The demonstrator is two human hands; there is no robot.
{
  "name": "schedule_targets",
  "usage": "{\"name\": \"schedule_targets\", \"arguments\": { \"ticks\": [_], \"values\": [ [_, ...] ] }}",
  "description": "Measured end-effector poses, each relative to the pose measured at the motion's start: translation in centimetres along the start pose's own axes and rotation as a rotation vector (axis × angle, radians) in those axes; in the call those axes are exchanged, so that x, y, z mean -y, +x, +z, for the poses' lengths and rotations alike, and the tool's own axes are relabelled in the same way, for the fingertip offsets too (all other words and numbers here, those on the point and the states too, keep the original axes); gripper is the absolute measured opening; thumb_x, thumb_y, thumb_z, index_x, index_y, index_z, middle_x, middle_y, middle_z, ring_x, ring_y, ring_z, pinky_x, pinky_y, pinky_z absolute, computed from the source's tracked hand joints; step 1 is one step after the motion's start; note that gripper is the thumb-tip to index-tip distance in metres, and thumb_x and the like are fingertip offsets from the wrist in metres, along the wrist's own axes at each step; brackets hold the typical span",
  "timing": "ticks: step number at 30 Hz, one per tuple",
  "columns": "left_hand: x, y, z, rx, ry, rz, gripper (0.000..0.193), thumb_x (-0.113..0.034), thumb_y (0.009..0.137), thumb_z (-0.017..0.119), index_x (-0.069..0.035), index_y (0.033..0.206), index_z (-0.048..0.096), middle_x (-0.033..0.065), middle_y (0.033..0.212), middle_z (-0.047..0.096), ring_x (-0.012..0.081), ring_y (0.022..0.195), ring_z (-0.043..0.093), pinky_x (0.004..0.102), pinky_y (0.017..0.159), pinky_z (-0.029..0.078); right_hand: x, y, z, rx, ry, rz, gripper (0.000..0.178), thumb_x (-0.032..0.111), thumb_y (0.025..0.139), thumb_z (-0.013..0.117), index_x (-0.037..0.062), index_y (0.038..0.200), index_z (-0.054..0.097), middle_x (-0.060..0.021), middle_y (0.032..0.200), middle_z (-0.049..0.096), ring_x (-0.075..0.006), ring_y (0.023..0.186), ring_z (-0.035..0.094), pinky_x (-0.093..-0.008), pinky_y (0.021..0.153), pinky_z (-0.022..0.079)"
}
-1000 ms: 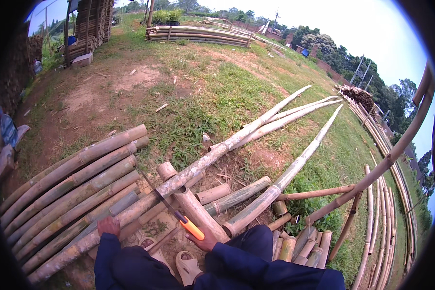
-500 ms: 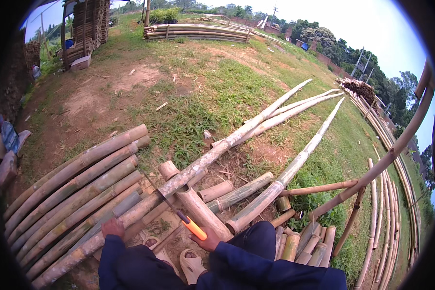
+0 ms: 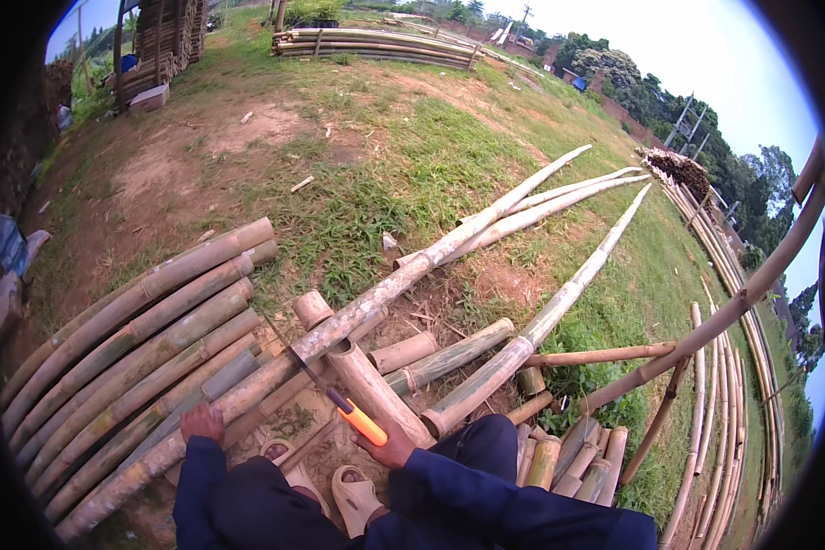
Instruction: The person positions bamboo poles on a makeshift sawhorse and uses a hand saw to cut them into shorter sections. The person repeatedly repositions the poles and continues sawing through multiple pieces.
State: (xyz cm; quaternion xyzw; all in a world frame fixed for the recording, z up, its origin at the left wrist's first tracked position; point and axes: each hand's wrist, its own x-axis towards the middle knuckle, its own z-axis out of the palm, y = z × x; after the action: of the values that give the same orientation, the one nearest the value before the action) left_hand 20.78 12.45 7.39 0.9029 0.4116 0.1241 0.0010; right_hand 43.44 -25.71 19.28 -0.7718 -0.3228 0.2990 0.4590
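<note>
A long, mottled bamboo pole [image 3: 411, 278] runs diagonally from the lower left toward the far right. My left hand [image 3: 203, 423] is closed over its near part, pressing on it from above. In my right hand [image 3: 390, 445] is a hand saw [image 3: 364, 423] with an orange and black handle. Its thin dark blade lies across the pole, to the far side of my left hand, with the tip beyond the pole near the cut bamboo ends. Close to the crossing, a short thick bamboo piece [image 3: 376, 392] lies beneath the pole. Whether the blade has cut in cannot be made out.
Several cut bamboo lengths [image 3: 137, 362] lie side by side at left. Shorter offcuts [image 3: 596, 463] are heaped by my right knee. Another long pole [image 3: 536, 332] and a slanting bamboo rail [image 3: 678, 356] stand to the right. Stacked poles [image 3: 376, 46] lie beyond the grass.
The saw has slid slightly back toward me across the pole. My left hand stays on the pole. The whole view has shifted a little.
</note>
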Motion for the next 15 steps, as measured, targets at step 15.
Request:
{"name": "schedule_targets", "arguments": {
  "ticks": [15],
  "values": [
    [-0.7, -0.4, -0.3, 0.063, -0.018, -0.049, 0.043, -0.042, 0.094, 0.057, -0.002, 0.105, 0.066, 0.0201, 0.103, 0.071, 0.037, 0.103, 0.066, 0.05, 0.102, 0.042, -3.8, 1.2, 2.6, -0.047, 0.012, -0.081, 0.027, 0.025, 0.094, 0.075, -0.0008, 0.094, 0.066, -0.0176, 0.074, 0.064, -0.024, 0.066, 0.06, -0.0409, 0.066, 0.048]
  ]
}}
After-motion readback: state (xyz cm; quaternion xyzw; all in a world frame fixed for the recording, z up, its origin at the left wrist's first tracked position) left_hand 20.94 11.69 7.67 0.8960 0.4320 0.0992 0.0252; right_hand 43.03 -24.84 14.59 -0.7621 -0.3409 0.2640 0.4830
